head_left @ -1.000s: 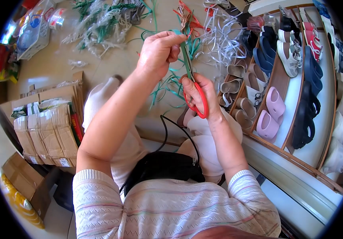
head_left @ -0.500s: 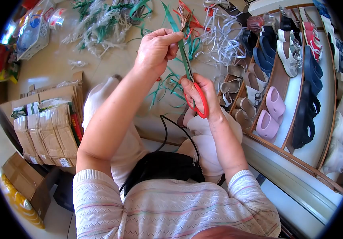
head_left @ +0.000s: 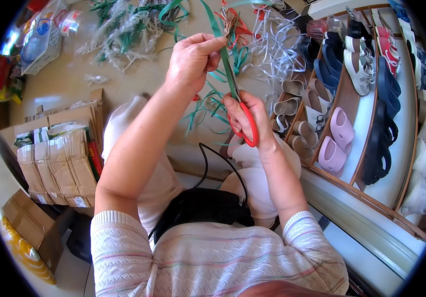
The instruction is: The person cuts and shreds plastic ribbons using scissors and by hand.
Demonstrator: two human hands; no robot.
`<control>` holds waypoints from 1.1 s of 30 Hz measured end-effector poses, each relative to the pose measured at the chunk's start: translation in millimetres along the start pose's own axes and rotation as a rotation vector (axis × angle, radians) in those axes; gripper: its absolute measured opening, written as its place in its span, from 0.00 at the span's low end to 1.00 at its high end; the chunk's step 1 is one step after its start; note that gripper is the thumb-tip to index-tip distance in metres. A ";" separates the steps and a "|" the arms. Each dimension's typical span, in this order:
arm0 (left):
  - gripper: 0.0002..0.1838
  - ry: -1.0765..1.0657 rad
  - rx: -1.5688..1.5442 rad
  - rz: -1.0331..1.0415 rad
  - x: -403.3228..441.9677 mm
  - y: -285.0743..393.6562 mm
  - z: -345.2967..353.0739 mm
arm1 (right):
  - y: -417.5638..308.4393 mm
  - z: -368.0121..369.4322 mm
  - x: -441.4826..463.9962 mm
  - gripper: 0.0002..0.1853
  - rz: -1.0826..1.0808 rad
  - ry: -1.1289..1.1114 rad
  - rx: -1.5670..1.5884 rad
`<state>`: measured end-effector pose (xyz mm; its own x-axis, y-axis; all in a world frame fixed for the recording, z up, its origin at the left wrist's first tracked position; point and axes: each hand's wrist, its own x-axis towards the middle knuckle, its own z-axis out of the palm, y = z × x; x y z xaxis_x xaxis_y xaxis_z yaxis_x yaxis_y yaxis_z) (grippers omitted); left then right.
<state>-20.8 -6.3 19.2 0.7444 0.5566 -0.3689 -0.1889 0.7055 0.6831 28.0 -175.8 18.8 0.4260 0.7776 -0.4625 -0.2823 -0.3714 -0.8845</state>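
My left hand [head_left: 193, 58] pinches a flat green strap [head_left: 213, 22] between thumb and fingers. The strap runs down from that pinch along the scissor blades to my right hand [head_left: 246, 116]. Red-handled scissors [head_left: 250, 126] sit in my right hand, blades pointing up and away toward the left hand. My right thumb presses near the strap's lower end by the pivot. Whether the blades are apart is hard to make out behind the strap. Below, cut green strips [head_left: 208, 111] are scattered over the floor.
Tangled white strips [head_left: 282, 49] and a green-and-white heap [head_left: 124, 34] lie ahead on the floor. A shoe rack [head_left: 351, 99] full of footwear stands at right. Flattened cardboard [head_left: 57, 163] is stacked at left, with a white basket [head_left: 42, 44] beyond. A black bag [head_left: 203, 208] rests on my lap.
The green strap's upper part has shifted, its loops beyond my left hand now curving differently. My left hand has moved very slightly up; the right hand and scissors look nearly the same.
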 end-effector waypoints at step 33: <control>0.07 -0.003 0.066 0.107 3.5 -1.0 -1.2 | 4.5 3.4 1.2 0.13 -0.035 0.036 -0.092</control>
<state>-18.8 -4.6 16.5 0.7243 0.6257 -0.2897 -0.2250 0.6117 0.7585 24.4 -174.9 14.4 0.4657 0.7726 -0.4316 -0.1875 -0.3905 -0.9013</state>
